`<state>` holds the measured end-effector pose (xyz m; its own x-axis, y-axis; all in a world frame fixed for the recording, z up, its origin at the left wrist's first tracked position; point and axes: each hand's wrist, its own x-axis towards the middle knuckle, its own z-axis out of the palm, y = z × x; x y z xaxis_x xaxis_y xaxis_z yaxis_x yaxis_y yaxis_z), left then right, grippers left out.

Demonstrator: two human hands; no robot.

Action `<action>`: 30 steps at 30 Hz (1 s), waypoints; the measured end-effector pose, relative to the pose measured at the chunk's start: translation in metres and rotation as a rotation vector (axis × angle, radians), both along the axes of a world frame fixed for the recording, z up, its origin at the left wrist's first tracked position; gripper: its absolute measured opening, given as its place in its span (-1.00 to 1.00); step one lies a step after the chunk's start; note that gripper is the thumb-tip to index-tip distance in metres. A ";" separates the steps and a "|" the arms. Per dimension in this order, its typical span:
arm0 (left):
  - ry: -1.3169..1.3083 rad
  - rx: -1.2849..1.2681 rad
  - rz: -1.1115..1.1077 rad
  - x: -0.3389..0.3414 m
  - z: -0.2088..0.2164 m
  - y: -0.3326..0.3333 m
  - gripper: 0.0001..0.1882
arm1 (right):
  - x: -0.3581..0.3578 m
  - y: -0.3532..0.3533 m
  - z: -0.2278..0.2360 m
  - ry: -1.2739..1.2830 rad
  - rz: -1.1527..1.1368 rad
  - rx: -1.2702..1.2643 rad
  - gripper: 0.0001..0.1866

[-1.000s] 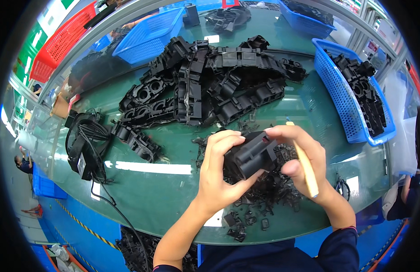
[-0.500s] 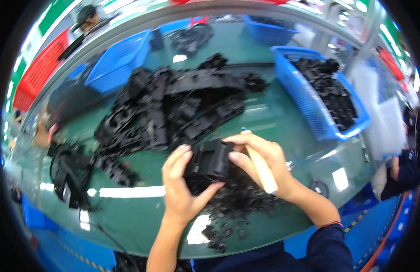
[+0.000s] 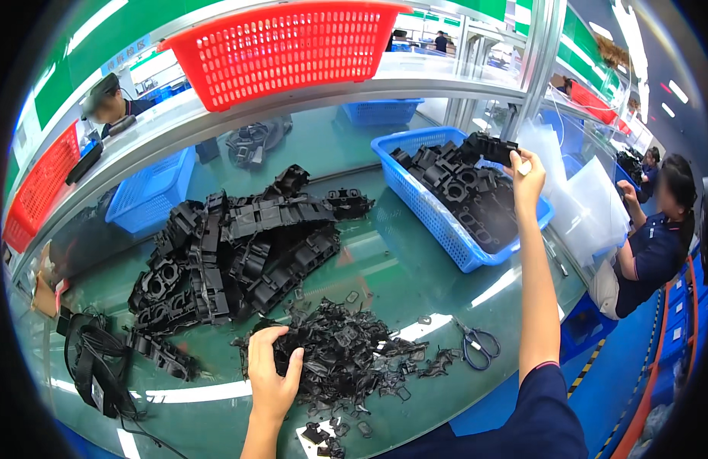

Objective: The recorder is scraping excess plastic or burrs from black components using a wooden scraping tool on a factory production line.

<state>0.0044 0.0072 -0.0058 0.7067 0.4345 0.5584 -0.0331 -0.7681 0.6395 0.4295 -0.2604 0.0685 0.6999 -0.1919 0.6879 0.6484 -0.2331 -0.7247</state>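
Observation:
My right hand [image 3: 529, 182] is stretched out over the far right of the table and grips a black molded plastic part [image 3: 488, 147] by its right end. The part hangs above the back of a blue basket [image 3: 438, 232] filled with similar black parts. A small pale piece shows at that hand's fingers; the rest of it is hidden. With fingers and thumb apart, my left hand [image 3: 273, 375] holds nothing and hovers at the left side of a heap of black plastic scraps [image 3: 346, 344].
A large heap of joined black parts [image 3: 216, 252] covers the left middle. Scissors [image 3: 478, 348] lie right of the scraps. Black cables [image 3: 94, 359] sit at the left. A red basket [image 3: 285, 53] stands on the shelf above. At the right sits another person [image 3: 648, 249].
My right hand has carried the black plastic part from above the scraps to the basket at the far right. My left hand has let go of it. The view has shifted.

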 end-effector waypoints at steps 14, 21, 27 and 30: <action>0.257 0.176 -0.118 0.001 -0.017 0.007 -0.53 | -0.132 0.068 0.001 -0.339 0.501 -0.378 -0.85; 0.224 0.200 -0.303 0.005 -0.017 -0.007 -0.56 | -0.232 0.148 -0.053 -0.459 0.811 -0.800 -0.56; 0.099 0.289 -0.069 0.000 -0.006 0.005 -0.56 | -0.183 0.243 -0.068 -0.235 0.376 -0.752 -0.11; 0.019 0.231 0.031 -0.002 0.000 0.010 -0.63 | -0.156 0.268 -0.094 -0.147 0.442 -0.695 -0.13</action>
<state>0.0025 0.0173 -0.0056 0.7066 0.3180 0.6322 0.0033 -0.8948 0.4465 0.2735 0.0077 -0.0256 0.5048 0.5812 0.6383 0.8619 -0.2978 -0.4105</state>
